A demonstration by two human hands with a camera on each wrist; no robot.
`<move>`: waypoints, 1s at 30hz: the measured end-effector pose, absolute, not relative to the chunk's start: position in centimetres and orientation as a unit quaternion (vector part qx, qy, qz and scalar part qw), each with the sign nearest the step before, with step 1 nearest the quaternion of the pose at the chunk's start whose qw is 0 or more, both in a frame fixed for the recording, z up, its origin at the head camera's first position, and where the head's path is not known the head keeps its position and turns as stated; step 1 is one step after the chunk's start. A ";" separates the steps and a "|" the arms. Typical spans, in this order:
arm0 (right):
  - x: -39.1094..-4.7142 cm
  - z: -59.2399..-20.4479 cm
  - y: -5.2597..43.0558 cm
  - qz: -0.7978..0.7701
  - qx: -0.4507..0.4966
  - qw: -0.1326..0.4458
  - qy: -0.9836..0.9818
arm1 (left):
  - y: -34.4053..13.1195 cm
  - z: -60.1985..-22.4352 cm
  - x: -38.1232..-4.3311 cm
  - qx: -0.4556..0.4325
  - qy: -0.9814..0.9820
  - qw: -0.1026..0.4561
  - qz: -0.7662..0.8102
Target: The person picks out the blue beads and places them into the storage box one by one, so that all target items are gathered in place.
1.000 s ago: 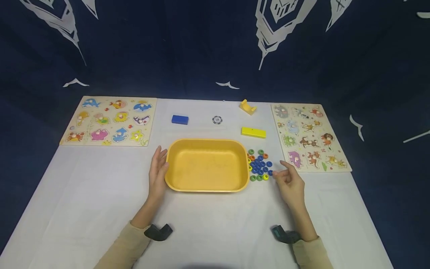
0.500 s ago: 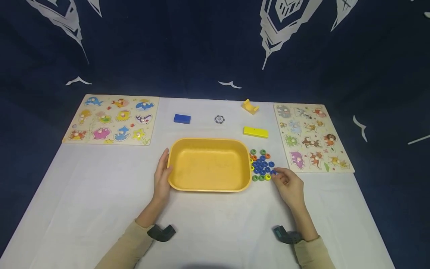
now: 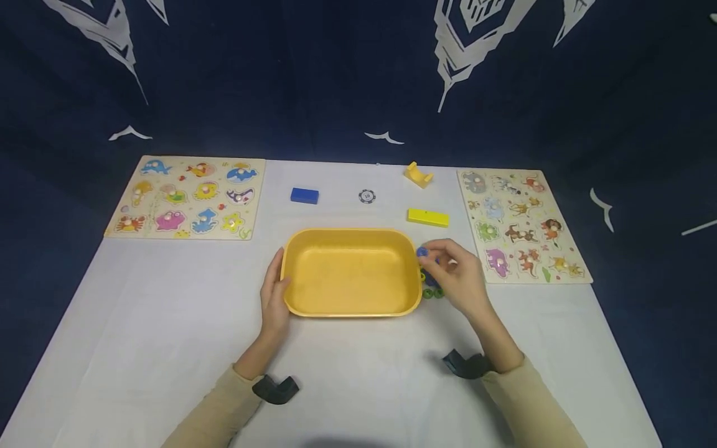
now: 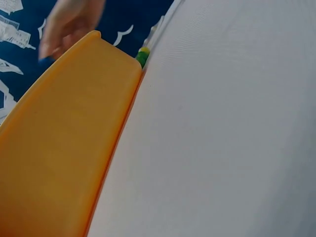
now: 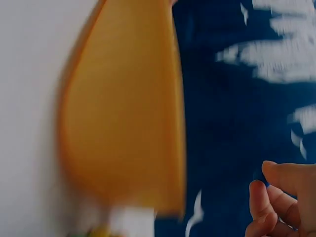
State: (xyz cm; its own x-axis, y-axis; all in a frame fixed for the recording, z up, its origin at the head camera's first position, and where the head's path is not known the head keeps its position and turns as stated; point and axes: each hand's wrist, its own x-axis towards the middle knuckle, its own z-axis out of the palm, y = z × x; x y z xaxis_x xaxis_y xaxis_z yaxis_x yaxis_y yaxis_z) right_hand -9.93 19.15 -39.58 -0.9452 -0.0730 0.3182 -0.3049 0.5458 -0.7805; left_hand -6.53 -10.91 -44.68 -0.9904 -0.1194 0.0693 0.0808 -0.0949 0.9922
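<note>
A yellow tray [image 3: 353, 274] with nothing in it sits mid-table. My left hand [image 3: 274, 302] holds its left side, with the thumb at the rim and the fingers along the outer wall; the left wrist view does not show this hand. My right hand [image 3: 456, 274] pinches a blue bead [image 3: 422, 252] between thumb and fingertips, raised beside the tray's right rim. Below that hand lie more beads, partly hidden by it, among them green beads [image 3: 433, 293]. In the right wrist view the thumb and fingers [image 5: 281, 177] meet at the dark blue bead.
Animal puzzle boards lie at the back left [image 3: 185, 198] and back right [image 3: 523, 227]. Behind the tray are a blue block [image 3: 305, 196], a round chip [image 3: 366, 196], a yellow bar [image 3: 428, 217] and a yellow cradle-shaped piece [image 3: 417, 175]. A dark blue curtain [image 3: 308, 81] hangs behind.
My right hand has taken a blue bead from the pile's right edge, lifted it and moved left to the tray's rim. My left hand has closed in on the tray's left side.
</note>
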 end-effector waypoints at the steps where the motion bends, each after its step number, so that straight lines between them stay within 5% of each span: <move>1: -10.4 -38.9 17.8 0.462 0.128 0.103 -0.872 | -10.9 -44.7 -6.5 0.016 -0.671 0.070 -0.738; 12: -13.3 -40.1 3.9 0.404 0.214 -0.072 -0.886 | -10.9 -44.9 -6.6 0.011 -0.664 0.095 -0.741; 26: -13.6 -42.8 1.2 0.293 0.196 -0.157 -0.923 | -10.5 -44.8 -6.5 0.010 -0.661 0.095 -0.744; 30: -13.5 -42.1 1.9 0.316 0.202 -0.131 -0.918 | -10.5 -45.0 -6.5 0.015 -0.664 0.095 -0.742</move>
State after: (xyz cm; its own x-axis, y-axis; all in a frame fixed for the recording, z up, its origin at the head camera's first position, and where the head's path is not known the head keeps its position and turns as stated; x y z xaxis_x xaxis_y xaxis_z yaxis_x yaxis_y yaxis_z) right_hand -13.54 1.95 -42.15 -0.8845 -0.4529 -0.1120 -0.2876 0.7184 -0.6334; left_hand -6.51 -10.54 -44.99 -0.9816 -0.1604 0.1037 0.1209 -0.1015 0.9875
